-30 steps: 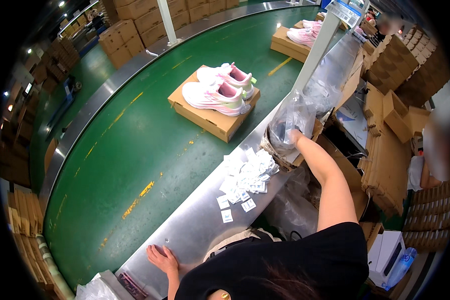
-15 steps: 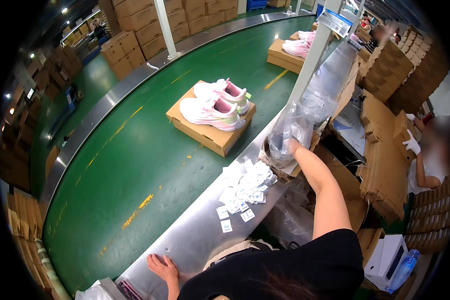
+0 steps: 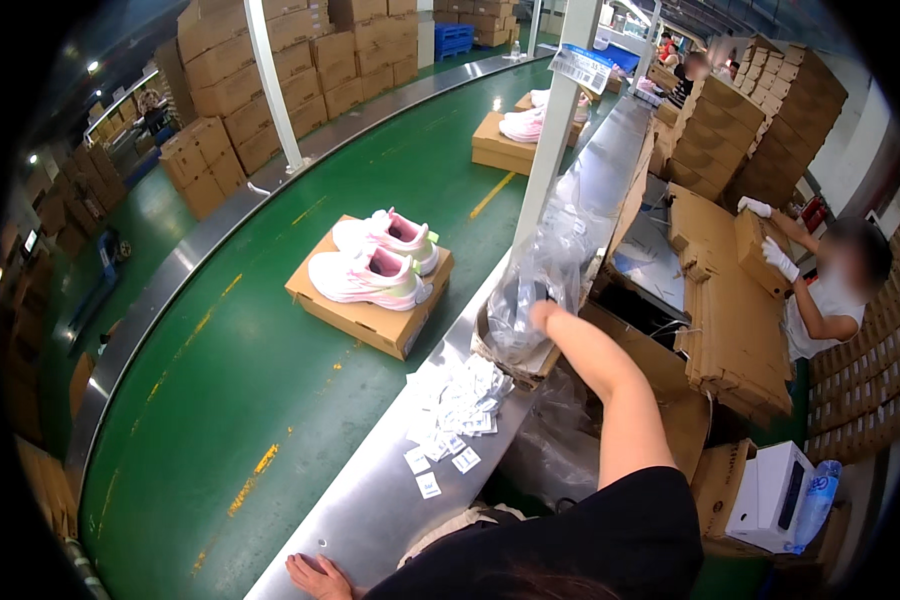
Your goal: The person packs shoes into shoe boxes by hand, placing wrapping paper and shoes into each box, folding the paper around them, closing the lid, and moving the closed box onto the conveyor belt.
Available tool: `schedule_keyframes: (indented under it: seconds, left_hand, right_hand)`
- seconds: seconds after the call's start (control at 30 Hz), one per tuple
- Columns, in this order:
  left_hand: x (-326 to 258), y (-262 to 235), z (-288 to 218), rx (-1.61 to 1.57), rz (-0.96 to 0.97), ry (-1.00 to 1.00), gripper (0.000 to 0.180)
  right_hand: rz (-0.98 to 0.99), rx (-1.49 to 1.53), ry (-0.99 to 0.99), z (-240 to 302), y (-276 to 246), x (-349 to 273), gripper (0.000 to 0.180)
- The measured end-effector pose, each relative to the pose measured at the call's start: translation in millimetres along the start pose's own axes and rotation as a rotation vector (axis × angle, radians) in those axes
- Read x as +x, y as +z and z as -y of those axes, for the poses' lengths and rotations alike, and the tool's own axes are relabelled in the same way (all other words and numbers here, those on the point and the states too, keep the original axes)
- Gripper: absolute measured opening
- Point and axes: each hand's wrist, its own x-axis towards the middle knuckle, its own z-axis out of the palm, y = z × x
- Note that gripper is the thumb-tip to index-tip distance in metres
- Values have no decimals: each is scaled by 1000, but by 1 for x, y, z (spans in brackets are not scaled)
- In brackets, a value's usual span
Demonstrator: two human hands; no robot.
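Note:
My right hand (image 3: 544, 313) reaches into a clear plastic bag (image 3: 518, 325) that stands in a torn-edged carton (image 3: 532, 371) on the metal ledge. The bag hides its fingers. Flat on the ledge's near end rests my left hand (image 3: 317, 578), fingers apart and nothing in them. Between the two lies a loose pile of small white printed packets (image 3: 462, 398), a few scattered toward me. Beyond the ledge, a pair of pink and white sneakers (image 3: 375, 268) sits on top of a brown shoebox (image 3: 358, 320) on the green conveyor.
A white post (image 3: 548, 150) rises beside the bagged carton. Farther along the green belt (image 3: 220, 370) come more shoeboxes (image 3: 505, 148) with sneakers. On the right, a co-worker's gloved hands (image 3: 780, 262) hold a carton near flattened cardboard (image 3: 735, 300). A water bottle (image 3: 818, 500) lies beside a white box.
The whole view has shifted, so the shoes and packets appear farther left and lower. My right hand stays in the bag; my left stays on the ledge.

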Motion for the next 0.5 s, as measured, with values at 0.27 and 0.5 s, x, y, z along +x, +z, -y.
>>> schedule_keyframes:
  seconds: [0.27, 0.5]
  left_hand:
    - [-5, 9, 0, -148, -186, 41, 40]
    - [-5, 25, 22, -131, -182, 73, 44]
  right_hand:
    - [-537, 495, -19, 41, -169, -93, 33]
    - [-534, 64, -256, 28, -205, -139, 33]
